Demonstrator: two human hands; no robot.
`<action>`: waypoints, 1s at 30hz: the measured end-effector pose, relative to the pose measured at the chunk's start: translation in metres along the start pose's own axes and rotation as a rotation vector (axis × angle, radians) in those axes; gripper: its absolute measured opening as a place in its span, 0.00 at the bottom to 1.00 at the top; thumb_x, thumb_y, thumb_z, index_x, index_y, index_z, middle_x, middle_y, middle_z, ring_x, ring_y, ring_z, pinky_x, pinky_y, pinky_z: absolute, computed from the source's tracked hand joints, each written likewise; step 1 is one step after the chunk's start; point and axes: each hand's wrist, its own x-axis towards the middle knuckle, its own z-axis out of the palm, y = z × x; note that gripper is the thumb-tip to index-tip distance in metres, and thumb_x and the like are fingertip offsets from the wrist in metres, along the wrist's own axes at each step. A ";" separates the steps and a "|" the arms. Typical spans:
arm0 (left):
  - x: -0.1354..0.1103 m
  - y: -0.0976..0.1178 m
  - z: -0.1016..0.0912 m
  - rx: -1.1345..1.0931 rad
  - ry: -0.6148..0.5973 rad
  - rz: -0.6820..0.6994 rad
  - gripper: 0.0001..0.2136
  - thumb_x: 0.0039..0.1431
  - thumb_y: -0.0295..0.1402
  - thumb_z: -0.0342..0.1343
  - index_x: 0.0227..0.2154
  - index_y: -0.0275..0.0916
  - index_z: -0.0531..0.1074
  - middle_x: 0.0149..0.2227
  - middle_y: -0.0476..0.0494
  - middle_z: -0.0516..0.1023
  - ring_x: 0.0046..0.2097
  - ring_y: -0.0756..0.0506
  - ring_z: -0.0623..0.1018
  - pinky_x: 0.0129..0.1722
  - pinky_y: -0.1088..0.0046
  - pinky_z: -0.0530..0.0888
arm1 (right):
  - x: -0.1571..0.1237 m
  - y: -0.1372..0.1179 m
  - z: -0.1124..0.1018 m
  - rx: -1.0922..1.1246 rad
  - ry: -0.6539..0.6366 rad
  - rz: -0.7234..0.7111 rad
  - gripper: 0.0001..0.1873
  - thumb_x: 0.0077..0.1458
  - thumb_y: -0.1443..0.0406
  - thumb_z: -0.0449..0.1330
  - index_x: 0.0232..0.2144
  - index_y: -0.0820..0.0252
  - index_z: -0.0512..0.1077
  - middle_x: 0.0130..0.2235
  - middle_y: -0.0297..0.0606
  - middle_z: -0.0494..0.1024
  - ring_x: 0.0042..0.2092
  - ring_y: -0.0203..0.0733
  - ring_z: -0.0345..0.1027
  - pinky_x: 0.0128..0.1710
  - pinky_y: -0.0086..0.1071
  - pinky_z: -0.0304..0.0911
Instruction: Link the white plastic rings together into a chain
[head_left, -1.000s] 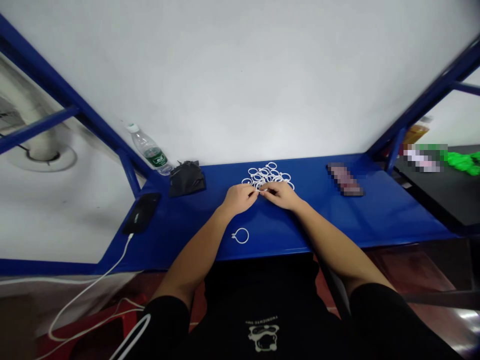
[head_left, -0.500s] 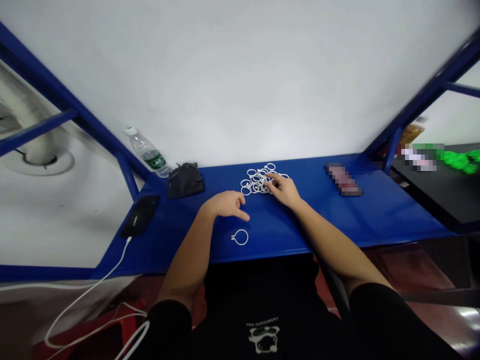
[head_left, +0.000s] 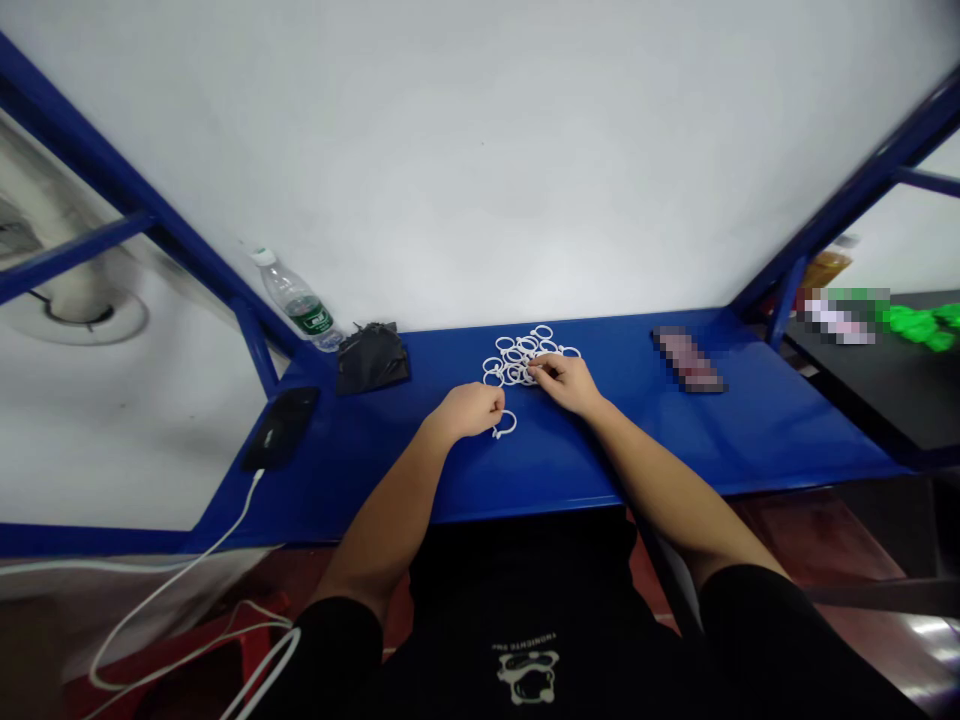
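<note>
My left hand point(head_left: 471, 408) is closed, its thumb and fingers pinched together at the edge of a white curtain ring point(head_left: 514, 426). That ring has a small clip or eyelet at its lower left and hangs close above the blue table. Just ahead lies a loose pile of several similar white rings point(head_left: 517, 352). At the pile's near right side, my right hand point(head_left: 568, 382) has thumb and fingertips closed on one of those rings, partly hidden by the fingers.
On the blue table point(head_left: 540, 470), a crumpled black plastic bag point(head_left: 373, 358) and a water bottle point(head_left: 300, 305) stand to the left. A black power bank point(head_left: 281, 430) with a white cable is nearer. A blurred phone-like object point(head_left: 686, 360) lies right; a white wall point(head_left: 480, 200) rises behind.
My left hand has closed and shifted slightly right. The single ring that lay near the front edge is now up at its fingertips. My right fingers have drawn together at the pile.
</note>
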 end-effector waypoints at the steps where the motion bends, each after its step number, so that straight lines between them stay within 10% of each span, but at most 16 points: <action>1: 0.001 0.001 0.001 0.011 0.039 -0.004 0.05 0.61 0.29 0.59 0.33 0.44 0.79 0.36 0.46 0.84 0.38 0.43 0.81 0.36 0.70 0.68 | 0.000 -0.001 0.000 0.006 -0.021 -0.023 0.14 0.66 0.55 0.61 0.41 0.56 0.82 0.31 0.36 0.83 0.29 0.39 0.74 0.33 0.32 0.65; 7: 0.008 0.009 0.003 -0.125 0.323 -0.148 0.15 0.63 0.29 0.57 0.51 0.45 0.77 0.36 0.47 0.84 0.39 0.42 0.81 0.37 0.70 0.68 | -0.005 -0.007 0.001 0.068 -0.124 -0.134 0.16 0.66 0.54 0.61 0.49 0.55 0.80 0.30 0.34 0.83 0.28 0.38 0.73 0.32 0.31 0.67; 12: 0.011 0.007 0.004 -0.183 0.524 -0.256 0.08 0.66 0.33 0.56 0.44 0.43 0.78 0.34 0.47 0.84 0.36 0.44 0.80 0.35 0.70 0.66 | -0.006 -0.010 0.004 0.028 -0.116 -0.215 0.18 0.64 0.55 0.63 0.53 0.55 0.78 0.35 0.37 0.84 0.30 0.38 0.74 0.33 0.32 0.68; 30: 0.015 0.007 0.016 -0.126 0.442 -0.101 0.22 0.73 0.46 0.46 0.26 0.41 0.71 0.27 0.45 0.77 0.32 0.44 0.75 0.32 0.68 0.56 | -0.005 -0.012 -0.001 -0.053 -0.230 -0.263 0.12 0.65 0.60 0.57 0.29 0.57 0.73 0.26 0.34 0.76 0.28 0.38 0.67 0.31 0.31 0.58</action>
